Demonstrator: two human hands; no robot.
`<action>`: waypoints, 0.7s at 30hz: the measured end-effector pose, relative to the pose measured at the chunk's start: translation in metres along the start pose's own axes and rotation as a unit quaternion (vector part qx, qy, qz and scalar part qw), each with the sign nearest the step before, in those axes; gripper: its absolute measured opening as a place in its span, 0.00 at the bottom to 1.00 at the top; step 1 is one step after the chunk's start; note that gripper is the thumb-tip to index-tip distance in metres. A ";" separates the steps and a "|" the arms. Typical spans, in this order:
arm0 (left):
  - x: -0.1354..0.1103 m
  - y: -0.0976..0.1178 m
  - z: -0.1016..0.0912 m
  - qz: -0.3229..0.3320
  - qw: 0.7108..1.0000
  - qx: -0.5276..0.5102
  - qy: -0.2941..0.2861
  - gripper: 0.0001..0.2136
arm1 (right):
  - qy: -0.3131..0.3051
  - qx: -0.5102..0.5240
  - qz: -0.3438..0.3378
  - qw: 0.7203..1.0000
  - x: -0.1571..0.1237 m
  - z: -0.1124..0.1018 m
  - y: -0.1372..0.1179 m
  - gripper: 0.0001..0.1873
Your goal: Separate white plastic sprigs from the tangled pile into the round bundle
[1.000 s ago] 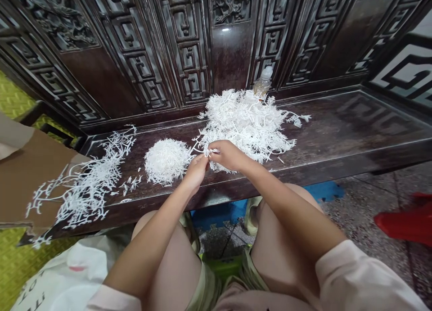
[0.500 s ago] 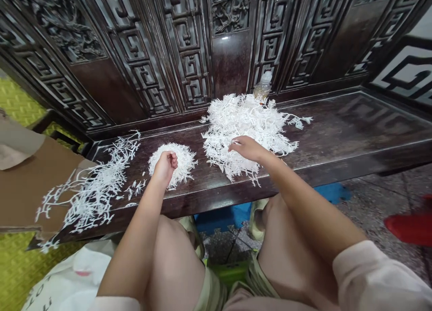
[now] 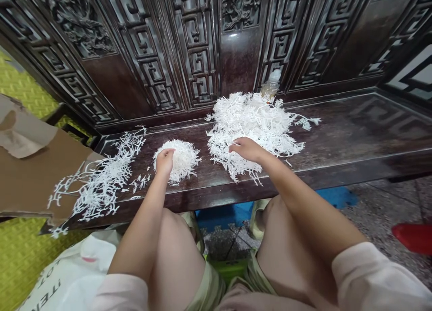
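Note:
My left hand [image 3: 165, 160] is over the left edge of a small round pile of short white sprigs [image 3: 184, 160]. Its thumb and fingers are pinched together, and whatever lies between them is too small to make out. Farther right, my right hand [image 3: 245, 149] is at the front of a large heap of white branched plastic-looking sprigs [image 3: 249, 115]. The fingers curl inward with their tips against the heap; what they grip blends into the white. At the left end lies a tangle of bare white stems [image 3: 104, 180], with loose bits [image 3: 141, 181] beside it.
Everything lies on a dark wooden bench [image 3: 340, 131] with a carved lattice back [image 3: 199, 45]. A clear bottle [image 3: 271, 83] stands behind the heap. Brown cardboard [image 3: 37, 171] is at the left, a white printed bag [image 3: 74, 275] below it. Something red [image 3: 413, 238] is at the right.
The view has shifted slightly left. My left hand has turned from a loose curl to a pinch over the small pile. My right hand stays at the large heap's front.

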State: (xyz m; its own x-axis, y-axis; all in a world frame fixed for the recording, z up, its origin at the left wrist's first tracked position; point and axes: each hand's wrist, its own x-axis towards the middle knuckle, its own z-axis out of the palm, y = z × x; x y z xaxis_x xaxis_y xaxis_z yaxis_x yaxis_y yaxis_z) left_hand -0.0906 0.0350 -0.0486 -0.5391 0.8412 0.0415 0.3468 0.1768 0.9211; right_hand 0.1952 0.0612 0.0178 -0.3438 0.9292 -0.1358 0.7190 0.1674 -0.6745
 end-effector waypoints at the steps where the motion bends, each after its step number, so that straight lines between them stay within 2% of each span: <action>1: 0.000 0.000 0.000 0.001 1.000 0.004 -0.001 0.09 | -0.001 0.001 0.000 1.000 -0.001 0.000 -0.001 0.12; 9: -0.002 -0.003 -0.002 0.005 0.995 0.095 0.007 0.13 | -0.007 0.004 -0.009 1.000 0.000 0.001 -0.001 0.12; 14: -0.003 -0.004 -0.001 0.016 0.994 0.106 0.013 0.14 | -0.016 0.009 -0.012 1.000 0.000 0.003 -0.001 0.12; 19: -0.007 0.004 -0.001 0.025 0.992 0.118 0.033 0.13 | -0.039 0.052 -0.005 0.998 -0.001 0.008 -0.004 0.12; 21: -0.011 0.010 0.001 0.038 0.993 0.110 0.017 0.12 | -0.054 0.079 -0.002 0.995 -0.002 0.011 -0.007 0.13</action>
State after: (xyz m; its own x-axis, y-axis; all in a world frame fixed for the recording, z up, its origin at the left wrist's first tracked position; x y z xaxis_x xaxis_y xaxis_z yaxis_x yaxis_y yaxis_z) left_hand -0.0806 0.0281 -0.0397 -0.5291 0.8396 0.1232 0.5440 0.2241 0.8086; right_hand 0.1843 0.0551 0.0148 -0.4159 0.8862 -0.2043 0.6161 0.1093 -0.7800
